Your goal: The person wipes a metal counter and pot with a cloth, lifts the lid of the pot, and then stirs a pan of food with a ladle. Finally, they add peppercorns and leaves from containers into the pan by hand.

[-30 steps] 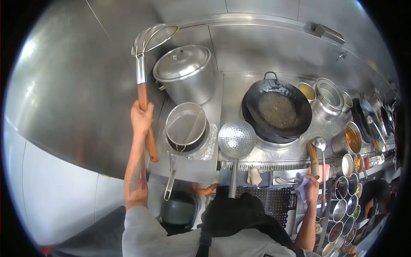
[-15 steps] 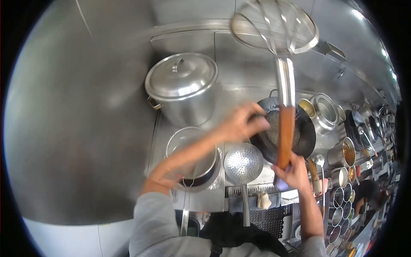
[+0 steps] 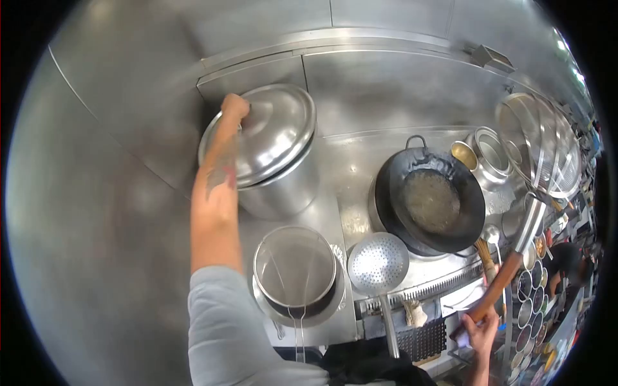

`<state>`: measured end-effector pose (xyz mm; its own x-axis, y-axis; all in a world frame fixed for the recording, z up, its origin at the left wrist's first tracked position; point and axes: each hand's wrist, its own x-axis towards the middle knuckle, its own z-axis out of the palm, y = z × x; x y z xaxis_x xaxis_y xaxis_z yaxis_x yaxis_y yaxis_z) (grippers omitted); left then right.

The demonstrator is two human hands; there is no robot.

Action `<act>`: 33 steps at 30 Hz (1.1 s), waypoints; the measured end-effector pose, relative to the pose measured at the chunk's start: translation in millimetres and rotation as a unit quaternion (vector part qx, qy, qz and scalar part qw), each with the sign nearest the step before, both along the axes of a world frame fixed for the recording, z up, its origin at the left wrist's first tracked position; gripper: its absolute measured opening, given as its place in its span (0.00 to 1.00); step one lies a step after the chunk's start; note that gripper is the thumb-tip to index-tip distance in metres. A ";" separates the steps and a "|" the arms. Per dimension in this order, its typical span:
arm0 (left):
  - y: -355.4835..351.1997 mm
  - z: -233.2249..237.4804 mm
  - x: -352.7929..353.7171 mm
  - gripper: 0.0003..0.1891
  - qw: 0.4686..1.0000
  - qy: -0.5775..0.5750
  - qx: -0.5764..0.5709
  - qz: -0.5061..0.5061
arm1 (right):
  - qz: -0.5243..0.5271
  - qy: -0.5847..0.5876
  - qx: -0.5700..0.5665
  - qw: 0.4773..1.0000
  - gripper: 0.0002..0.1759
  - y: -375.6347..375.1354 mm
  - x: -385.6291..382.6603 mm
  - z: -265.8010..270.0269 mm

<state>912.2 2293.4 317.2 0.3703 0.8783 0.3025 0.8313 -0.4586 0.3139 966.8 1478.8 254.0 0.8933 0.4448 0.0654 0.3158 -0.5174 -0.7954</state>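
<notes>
My left hand point(image 3: 235, 107) is closed around the handle of the pot lid point(image 3: 277, 132). The lid sits slightly raised and tilted over the large steel stockpot point(image 3: 286, 193), with a dark gap along its near right edge. At the lower right, my right hand point(image 3: 481, 329) grips the wooden handle of a large wire-mesh strainer point(image 3: 541, 141), held up with its basket high at the right. The contents of the stockpot are hidden.
A black wok point(image 3: 468, 222) with cloudy liquid stands on the burner. In front lie a perforated ladle point(image 3: 378, 264) and a mesh sieve point(image 3: 293, 267) over a pot. Small pots point(image 3: 494, 154) stand behind the wok, and several round containers point(image 3: 524, 283) line the right side.
My left hand has moved from beside the wok to the lid's handle, and the lid has lifted a little. My right hand has swung the strainer down and to the right.
</notes>
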 end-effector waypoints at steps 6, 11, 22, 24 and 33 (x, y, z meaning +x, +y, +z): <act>41.9 85.4 -39.1 0.15 0.910 -0.288 -0.283 -0.091 | -0.058 -0.007 0.065 0.996 0.16 -17.5 4.0 -7.5; 26.2 78.4 -34.9 0.15 0.925 -0.262 -0.249 -0.120 | -0.050 -0.012 0.075 0.996 0.18 -19.6 7.0 -13.7; 15.3 -54.8 -1.5 0.20 0.978 0.101 0.125 -0.133 | -0.022 -0.003 0.069 0.997 0.20 -11.5 -3.7 -2.4; -19.7 -37.4 -11.1 0.24 0.996 -0.029 0.040 -0.077 | -0.012 0.004 0.092 0.996 0.19 -10.9 -3.4 0.1; -196.3 -68.7 -135.1 0.24 0.965 -0.011 0.135 -0.223 | 0.027 0.023 0.095 0.995 0.17 -45.0 9.6 -19.2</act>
<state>777.1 2097.0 248.5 0.6849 0.5202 0.5102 0.5266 -0.8373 0.1470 976.3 1433.8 234.8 0.8729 0.4749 0.1123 0.2993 -0.3392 -0.8919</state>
